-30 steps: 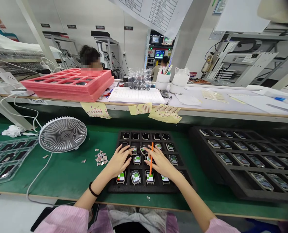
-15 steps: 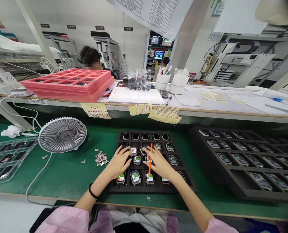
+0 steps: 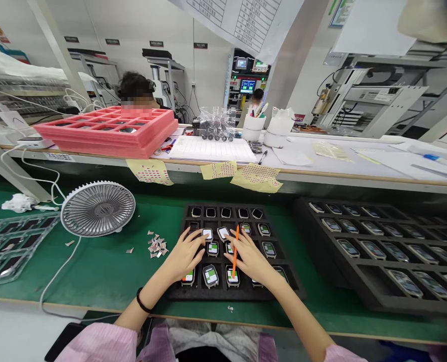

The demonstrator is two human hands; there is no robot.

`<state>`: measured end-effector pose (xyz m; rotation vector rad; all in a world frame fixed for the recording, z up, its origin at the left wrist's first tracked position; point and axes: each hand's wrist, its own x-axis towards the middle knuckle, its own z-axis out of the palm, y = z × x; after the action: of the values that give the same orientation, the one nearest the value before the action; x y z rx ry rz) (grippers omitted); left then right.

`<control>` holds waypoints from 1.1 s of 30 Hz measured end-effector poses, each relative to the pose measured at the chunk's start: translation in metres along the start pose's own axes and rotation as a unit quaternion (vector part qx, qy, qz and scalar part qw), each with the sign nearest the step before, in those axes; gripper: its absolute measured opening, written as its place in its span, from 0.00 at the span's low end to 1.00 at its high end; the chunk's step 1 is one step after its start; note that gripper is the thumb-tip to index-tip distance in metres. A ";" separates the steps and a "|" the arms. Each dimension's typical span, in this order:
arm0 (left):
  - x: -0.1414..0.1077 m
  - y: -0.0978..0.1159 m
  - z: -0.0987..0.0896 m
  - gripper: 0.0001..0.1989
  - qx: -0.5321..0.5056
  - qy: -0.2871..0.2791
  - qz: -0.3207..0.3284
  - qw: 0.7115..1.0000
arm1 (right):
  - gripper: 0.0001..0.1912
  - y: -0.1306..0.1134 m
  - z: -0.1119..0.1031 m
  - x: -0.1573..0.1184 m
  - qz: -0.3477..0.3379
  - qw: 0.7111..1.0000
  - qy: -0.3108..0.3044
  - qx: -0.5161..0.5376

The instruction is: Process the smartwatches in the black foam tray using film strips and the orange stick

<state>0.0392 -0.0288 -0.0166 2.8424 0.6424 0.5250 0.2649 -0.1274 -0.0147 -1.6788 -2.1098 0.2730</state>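
Observation:
A black foam tray (image 3: pixel 242 294) holds rows of smartwatches, several with lit green-and-white screens. My left hand (image 3: pixel 185 255) has its fingers spread over the left side, fingertips at a watch with a white screen (image 3: pixel 207 234). Just right of it, a second white-screened watch (image 3: pixel 223 233) sits slightly tilted by the index finger of my right hand (image 3: pixel 254 259). An orange pen-like stick (image 3: pixel 236 249) is tucked between the right hand's fingers, its lower end over a lit watch (image 3: pixel 232 281) in the front row. My right palm and fingers partly hide some watches.
At right stands a stack of black foam trays (image 3: pixel 392 301) with more watches. Left are a white fan (image 3: pixel 98 208), small paper scraps (image 3: pixel 157 246) and a clear tray (image 3: pixel 19 266) of dark screens. Pink foam trays (image 3: pixel 113 146) sit on the shelf; a person (image 3: pixel 136 90) is behind.
The watch by my right index finger now shows a plain white screen. My right hand has shifted slightly right, with the orange stick still in it. My left hand stays nearly in place.

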 end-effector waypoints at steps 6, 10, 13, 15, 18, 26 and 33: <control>0.001 0.000 0.005 0.14 -0.001 -0.003 0.010 1.000 | 0.22 0.001 0.002 -0.002 0.011 1.000 -0.008 0.000; 0.008 -0.003 0.004 0.13 -0.003 -0.010 -0.008 1.000 | 0.21 0.004 0.003 0.007 0.011 1.000 -0.013 0.011; 0.013 -0.007 0.004 0.13 0.003 -0.014 -0.012 1.000 | 0.21 0.007 0.004 0.014 0.011 1.000 -0.014 0.011; 0.016 -0.010 0.005 0.14 0.007 -0.013 -0.013 1.000 | 0.21 0.008 0.005 0.019 0.010 1.000 -0.016 0.009; 0.019 -0.014 0.006 0.15 0.009 -0.014 -0.018 1.000 | 0.20 0.011 0.007 0.025 0.006 1.000 -0.016 0.006; 0.021 -0.017 0.004 0.15 0.010 -0.019 -0.026 0.999 | 0.23 0.015 0.008 0.032 0.008 1.000 -0.020 0.008; 0.014 -0.012 0.005 0.16 0.014 0.003 -0.004 1.000 | 0.22 0.009 0.004 0.024 -0.004 1.000 -0.015 0.000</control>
<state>0.0478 -0.0121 -0.0199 2.8651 0.6659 0.5270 0.2665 -0.1020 -0.0174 -1.6760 -2.1375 0.2970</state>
